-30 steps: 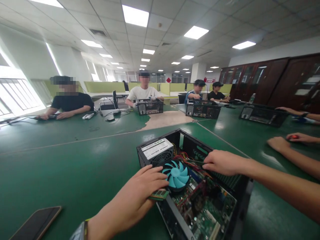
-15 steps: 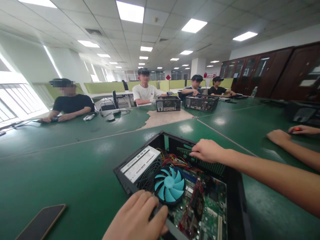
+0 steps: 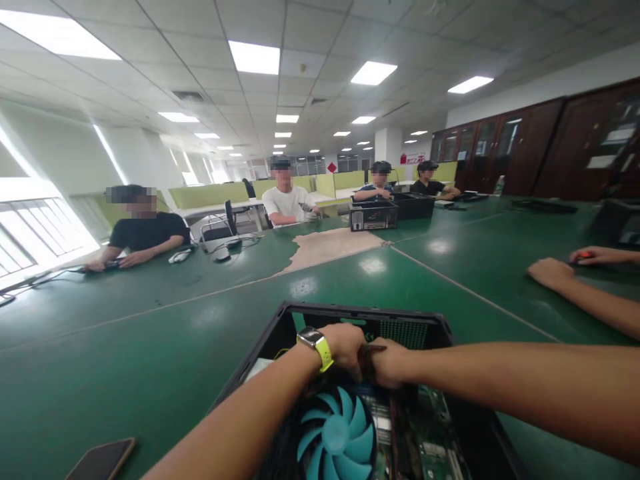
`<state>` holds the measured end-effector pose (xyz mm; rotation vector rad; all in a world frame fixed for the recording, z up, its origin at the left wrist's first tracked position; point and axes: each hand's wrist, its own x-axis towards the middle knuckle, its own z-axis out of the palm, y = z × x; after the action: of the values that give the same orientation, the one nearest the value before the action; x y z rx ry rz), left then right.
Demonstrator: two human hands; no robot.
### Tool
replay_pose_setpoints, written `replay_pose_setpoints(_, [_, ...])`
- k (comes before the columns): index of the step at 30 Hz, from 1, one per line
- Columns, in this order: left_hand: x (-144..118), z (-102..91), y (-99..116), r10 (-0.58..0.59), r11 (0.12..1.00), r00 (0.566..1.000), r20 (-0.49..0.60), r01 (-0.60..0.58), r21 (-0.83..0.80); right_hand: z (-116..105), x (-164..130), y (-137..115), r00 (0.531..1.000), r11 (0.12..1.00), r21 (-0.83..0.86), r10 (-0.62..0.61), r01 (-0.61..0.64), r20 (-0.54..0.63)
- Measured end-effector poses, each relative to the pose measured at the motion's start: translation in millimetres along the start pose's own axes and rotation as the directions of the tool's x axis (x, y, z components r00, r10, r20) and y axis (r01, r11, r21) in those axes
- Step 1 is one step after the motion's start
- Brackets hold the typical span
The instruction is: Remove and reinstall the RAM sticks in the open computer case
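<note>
Phone lay far left on the green table. Next over, an open computer case sat on the table. Left hand, watch at the wrist, reached in past the blue fan; fingers curled down, tips hidden, couldn't tell if they pinched anything. Dark piece was between both hands inside the case, too blurred to identify. Right hand met it from the other side, fingers apparently bent close together, grip unclear. My judgement: good handling there called for small moves, even pressure, watch clear of the blades, no leaning on the board. Far right, another person's hand rested.
</note>
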<state>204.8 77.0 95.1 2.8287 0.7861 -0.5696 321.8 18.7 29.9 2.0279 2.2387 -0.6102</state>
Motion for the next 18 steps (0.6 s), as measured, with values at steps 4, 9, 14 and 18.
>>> replay_pose_setpoints(4, [16,29.7,-11,0.065,0.993,0.997,0.042,-0.061,-0.099,7,4,5,0.999,0.996,-0.077,0.047,-0.048,-0.012])
replay_pose_setpoints(9, [16,38.5,-11,-0.005,1.000,1.000,0.004,0.005,-0.018,9,-2,0,0.994,0.983,-0.147,0.103,-0.107,-0.033])
replay_pose_setpoints(14, [17,38.7,-4,-0.005,1.000,1.000,0.000,0.005,-0.013,1,-9,-9,0.993,0.977,-0.184,0.116,-0.111,0.017])
replay_pose_setpoints(18, [11,29.6,-5,0.030,0.999,0.999,-0.031,-0.029,0.038,-18,-32,-18,0.983,0.976,-0.204,0.110,-0.079,0.146])
